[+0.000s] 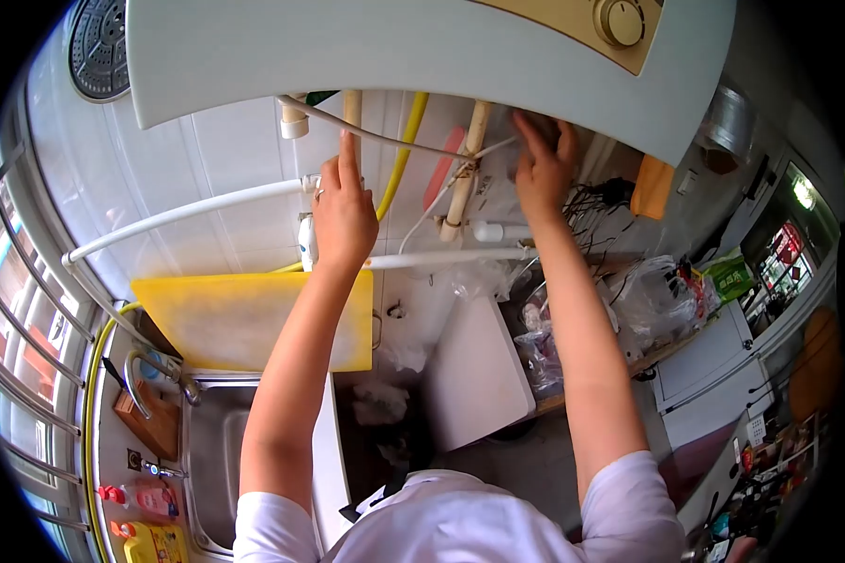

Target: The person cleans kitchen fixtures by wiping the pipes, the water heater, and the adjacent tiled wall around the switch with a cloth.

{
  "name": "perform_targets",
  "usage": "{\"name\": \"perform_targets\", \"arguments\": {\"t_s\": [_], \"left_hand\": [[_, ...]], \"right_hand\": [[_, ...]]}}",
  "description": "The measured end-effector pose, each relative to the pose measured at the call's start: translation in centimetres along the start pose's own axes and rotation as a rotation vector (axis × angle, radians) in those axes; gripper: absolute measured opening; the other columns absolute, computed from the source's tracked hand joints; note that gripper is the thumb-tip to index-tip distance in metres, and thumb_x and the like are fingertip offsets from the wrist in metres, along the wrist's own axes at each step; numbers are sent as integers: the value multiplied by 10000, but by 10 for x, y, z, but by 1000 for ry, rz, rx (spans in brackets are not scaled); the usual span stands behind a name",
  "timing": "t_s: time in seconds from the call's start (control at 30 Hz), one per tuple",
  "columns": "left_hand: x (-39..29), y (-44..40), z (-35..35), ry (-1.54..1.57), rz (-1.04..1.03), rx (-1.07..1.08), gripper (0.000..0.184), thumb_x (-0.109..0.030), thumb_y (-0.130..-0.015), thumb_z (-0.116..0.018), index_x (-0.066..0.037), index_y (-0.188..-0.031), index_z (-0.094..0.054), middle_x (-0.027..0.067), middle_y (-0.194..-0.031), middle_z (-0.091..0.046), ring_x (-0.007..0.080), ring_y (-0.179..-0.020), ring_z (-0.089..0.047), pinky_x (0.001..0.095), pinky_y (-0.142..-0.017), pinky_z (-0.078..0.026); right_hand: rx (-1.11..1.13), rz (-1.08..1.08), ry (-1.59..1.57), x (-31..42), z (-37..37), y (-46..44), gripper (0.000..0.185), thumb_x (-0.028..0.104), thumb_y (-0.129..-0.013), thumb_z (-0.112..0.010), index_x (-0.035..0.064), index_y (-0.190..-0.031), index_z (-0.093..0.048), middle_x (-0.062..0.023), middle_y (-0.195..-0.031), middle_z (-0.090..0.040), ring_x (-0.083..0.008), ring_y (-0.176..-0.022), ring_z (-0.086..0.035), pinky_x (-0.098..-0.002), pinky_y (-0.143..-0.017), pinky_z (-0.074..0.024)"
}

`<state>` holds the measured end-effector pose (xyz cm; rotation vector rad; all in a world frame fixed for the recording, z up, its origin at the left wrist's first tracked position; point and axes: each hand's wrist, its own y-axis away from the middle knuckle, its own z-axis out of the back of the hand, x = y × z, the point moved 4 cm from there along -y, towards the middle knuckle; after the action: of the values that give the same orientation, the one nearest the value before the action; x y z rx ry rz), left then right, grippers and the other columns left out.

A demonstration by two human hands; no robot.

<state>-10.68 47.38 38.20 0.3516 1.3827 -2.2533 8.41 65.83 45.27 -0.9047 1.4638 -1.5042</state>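
Note:
Under a white wall-mounted appliance [347, 47] with a gold knob panel, both my arms reach up toward the pipes. My left hand [345, 211] is at a beige vertical pipe [352, 111], its index finger stretched up along it and the other fingers curled around it; the palm side is hidden. Right of it hang a yellow hose [411, 131] and a grey cable [385, 139]. My right hand [543, 169] is raised with fingers apart near the appliance's lower edge, right of a second beige pipe [465, 178]. Its fingertips are slightly blurred, and I see nothing held in it.
A yellow-edged board [263, 324] leans against the wall behind a steel sink [218, 469]. Bottles [155, 542] stand left of the sink. A white panel [474, 380] tilts below, beside plastic bags [652, 300]. Tangled black wires [596, 211] hang at the right; barred windows [28, 328] line the left.

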Motion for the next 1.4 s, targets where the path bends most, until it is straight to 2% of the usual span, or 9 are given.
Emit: {"name": "perform_targets", "arguments": {"t_s": [0.43,0.53,0.63,0.8,0.93,1.07,1.17,1.23,1.4], "left_hand": [[8,1,-2,64,-38,-47,852,-11,-821,-633,-114,-1527,-167,200,-1288,-460,438,-1032,-556,494,-840,-479],[7,3,-1,56,-43,-21,852,-8,-821,-632,-114,-1527,-167,199,-1288,-460,440,-1038,-551,497,-842,-477],[8,4,-7,52,-33,-16,853,-5,-822,-630,-115,-1528,-164,198,-1295,-454,437,-1045,-548,500,-844,-474],[6,5,-10,-8,-41,-97,848,7,-824,-618,-116,-1528,-162,193,-1306,-447,427,-1073,-544,504,-868,-461],[5,6,-8,2,-23,-68,847,13,-828,-610,-117,-1530,-155,190,-1308,-446,424,-1094,-534,507,-891,-448],[5,6,-11,15,-55,-100,854,30,-828,-596,-115,-1537,-143,184,-1274,-461,394,-1086,-533,490,-915,-431],[3,7,-9,22,-56,-110,862,44,-823,-592,-112,-1543,-144,180,-1245,-475,367,-1065,-540,470,-922,-427],[3,6,-8,37,-43,-115,867,46,-820,-597,-112,-1543,-145,181,-1245,-475,368,-1063,-541,470,-922,-428],[6,7,-9,29,-32,-74,876,40,-815,-612,-110,-1541,-146,177,-1250,-473,372,-1080,-539,472,-922,-426]], "right_hand": [[58,211,96,16,-3,-8,487,-81,-783,-588,104,-1231,-634,-161,-1330,-484,-362,-1241,-454,-455,-1044,-379],[149,63,-205,7,1,6,387,-22,-847,-588,68,-1221,-627,-181,-1323,-485,-355,-1244,-454,-444,-1052,-362],[-192,-531,-689,-16,3,-3,339,93,-943,-567,-2,-1269,-560,-182,-1320,-484,-330,-1257,-447,-394,-1070,-331],[-149,-302,-347,-3,-17,-10,365,161,-947,-600,-2,-1270,-549,-177,-1258,-510,-309,-1176,-496,-383,-1024,-368],[26,-476,-500,-18,-7,6,349,92,-922,-581,2,-1258,-552,-175,-1236,-488,-312,-1136,-490,-410,-983,-383],[-210,-543,-473,-63,-14,3,288,151,-936,-609,-35,-1154,-582,-119,-1140,-552,-215,-1083,-530,-328,-929,-413],[87,-588,-456,-73,-35,11,300,152,-932,-613,-39,-1160,-574,-138,-1116,-556,-246,-1063,-540,-332,-921,-415],[83,-462,-330,-30,-20,17,308,154,-886,-628,-27,-1134,-603,-208,-1125,-534,-351,-1047,-524,-414,-917,-423],[83,-290,-390,-3,-1,31,309,110,-884,-616,3,-1173,-612,-188,-1112,-524,-339,-1043,-532,-405,-899,-439]]}}
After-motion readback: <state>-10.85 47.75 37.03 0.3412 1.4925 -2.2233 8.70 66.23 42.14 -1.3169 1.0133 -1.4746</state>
